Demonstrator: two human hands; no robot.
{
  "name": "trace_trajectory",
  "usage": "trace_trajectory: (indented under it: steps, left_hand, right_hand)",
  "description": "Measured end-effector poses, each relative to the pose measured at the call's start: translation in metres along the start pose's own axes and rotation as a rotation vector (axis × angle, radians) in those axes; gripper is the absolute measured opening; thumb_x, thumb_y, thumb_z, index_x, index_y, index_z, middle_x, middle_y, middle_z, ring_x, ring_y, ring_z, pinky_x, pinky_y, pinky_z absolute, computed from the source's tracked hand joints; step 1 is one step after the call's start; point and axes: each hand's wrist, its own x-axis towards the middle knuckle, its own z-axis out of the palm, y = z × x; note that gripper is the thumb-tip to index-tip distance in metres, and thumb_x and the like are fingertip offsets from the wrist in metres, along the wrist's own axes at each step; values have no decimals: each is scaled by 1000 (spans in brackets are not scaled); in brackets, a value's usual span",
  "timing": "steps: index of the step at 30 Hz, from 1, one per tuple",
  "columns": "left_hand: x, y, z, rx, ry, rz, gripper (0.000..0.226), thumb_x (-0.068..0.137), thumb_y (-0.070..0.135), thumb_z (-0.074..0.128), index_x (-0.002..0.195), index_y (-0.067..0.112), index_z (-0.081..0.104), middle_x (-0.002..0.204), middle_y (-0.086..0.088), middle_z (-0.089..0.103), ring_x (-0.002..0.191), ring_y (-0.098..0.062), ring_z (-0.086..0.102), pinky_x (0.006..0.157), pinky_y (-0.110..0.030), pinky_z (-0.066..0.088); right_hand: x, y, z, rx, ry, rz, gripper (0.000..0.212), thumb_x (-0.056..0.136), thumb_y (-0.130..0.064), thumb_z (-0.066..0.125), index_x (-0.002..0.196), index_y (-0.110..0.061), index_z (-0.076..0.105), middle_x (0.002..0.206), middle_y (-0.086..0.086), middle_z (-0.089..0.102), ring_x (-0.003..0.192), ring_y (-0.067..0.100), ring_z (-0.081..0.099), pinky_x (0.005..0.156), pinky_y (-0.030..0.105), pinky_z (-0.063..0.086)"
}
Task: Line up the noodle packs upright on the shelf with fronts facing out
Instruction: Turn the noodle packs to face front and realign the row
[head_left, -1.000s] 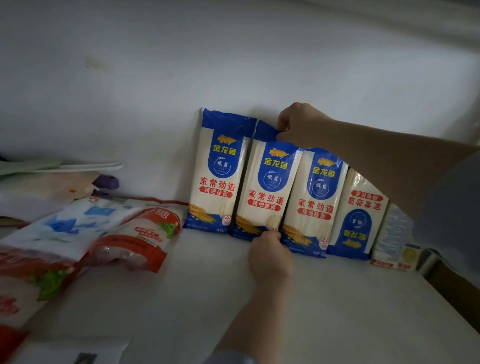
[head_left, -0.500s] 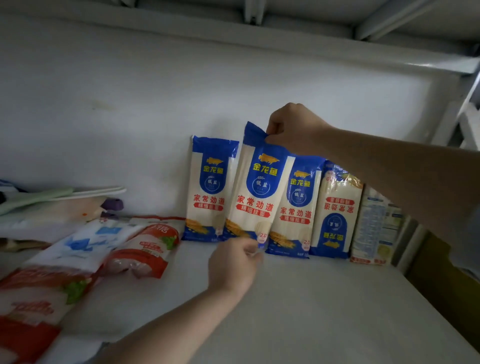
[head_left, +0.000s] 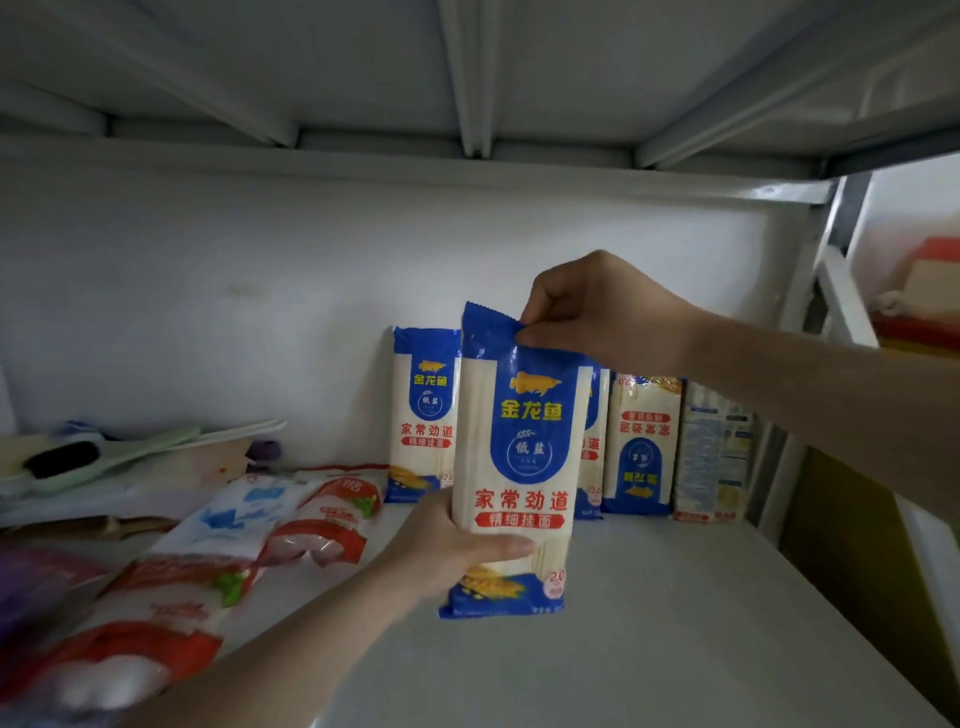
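A blue-and-white noodle pack hangs upright in front of the row, lifted off the shelf, front toward me. My right hand pinches its top blue seal. My left hand grips its lower left side, thumb across the front. Against the back wall stand a pack with front out, a pack mostly hidden behind the held one, an upside-down pack, and one showing its back.
Red-and-white and blue-and-white bags lie flat on the shelf at the left. Behind them sit green utensils and a dark brush. A metal shelf underside is overhead. A white upright post borders the right side.
The second pack has been pulled out of the row and brought toward me. My left hand has moved from its bottom edge to a grip on its lower side.
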Motion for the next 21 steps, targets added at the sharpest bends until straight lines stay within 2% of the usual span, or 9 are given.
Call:
trace_trajectory:
  steps: [2, 4, 5, 6, 7, 9, 10, 14, 21]
  left_hand:
    - [-12, 1, 5, -64, 1, -17, 31, 68, 18, 82, 90, 32, 65, 80, 22, 73, 78, 4, 69, 64, -18, 55]
    - [-21, 2, 10, -125, -27, -34, 35, 64, 20, 82, 93, 29, 66, 83, 19, 74, 79, 1, 70, 65, -20, 57]
    - [-25, 2, 11, -159, -34, -50, 37, 62, 21, 82, 95, 28, 66, 86, 17, 74, 81, -1, 71, 67, -23, 58]
    - [-26, 2, 13, -190, -31, -61, 37, 62, 21, 82, 96, 26, 66, 86, 15, 75, 81, -2, 71, 67, -23, 58]
    - [-28, 2, 14, -208, -21, -65, 35, 64, 18, 82, 95, 25, 67, 85, 15, 75, 79, -2, 71, 64, -21, 57]
    - [-30, 4, 15, -207, 1, -44, 32, 67, 15, 82, 95, 25, 69, 86, 13, 75, 79, -2, 71, 62, -17, 54]
    - [-30, 4, 15, -204, 4, -24, 32, 67, 15, 82, 96, 24, 71, 88, 13, 75, 82, -2, 71, 63, -16, 54]
    - [-29, 4, 13, -162, 19, 8, 30, 66, 14, 82, 91, 27, 72, 90, 13, 75, 85, -3, 70, 69, -17, 55]
    - [-17, 8, 6, -179, 73, 35, 29, 67, 9, 81, 85, 26, 66, 71, 20, 72, 68, 3, 69, 53, -12, 51]
  right_hand:
    - [-13, 4, -1, 57, 85, 14, 20, 77, -24, 76, 92, -14, 67, 93, -5, 71, 86, 4, 66, 79, 25, 57]
    - [-28, 14, -2, 121, 142, 155, 69, 58, -47, 79, 117, -18, 57, 112, -9, 63, 102, 4, 60, 87, 25, 53]
    - [-40, 19, 1, 156, 101, 243, 88, 51, -56, 76, 126, -20, 49, 119, -11, 59, 108, 6, 57, 90, 26, 51]
    - [-54, 26, 7, 194, -12, 306, 93, 51, -61, 75, 130, -23, 45, 121, -13, 58, 111, 7, 57, 91, 28, 50]
    - [-69, 31, 18, 257, -167, 348, 84, 58, -59, 75, 129, -24, 47, 120, -15, 60, 110, 5, 59, 90, 27, 52]
    - [-97, 40, 55, 480, -440, 435, 55, 74, -33, 76, 124, -29, 52, 115, -16, 66, 106, 1, 62, 87, 21, 53]
    - [-108, 43, 76, 575, -494, 468, 54, 75, -19, 77, 123, -29, 55, 116, -14, 66, 108, 3, 62, 92, 24, 52]
    - [-120, 57, 130, 737, -344, 553, 56, 64, -6, 83, 114, -23, 64, 112, -1, 70, 109, 18, 64, 100, 41, 48]
    - [-118, 67, 154, 699, -269, 612, 54, 61, -14, 87, 108, -29, 64, 105, -7, 72, 101, 10, 66, 91, 30, 53]
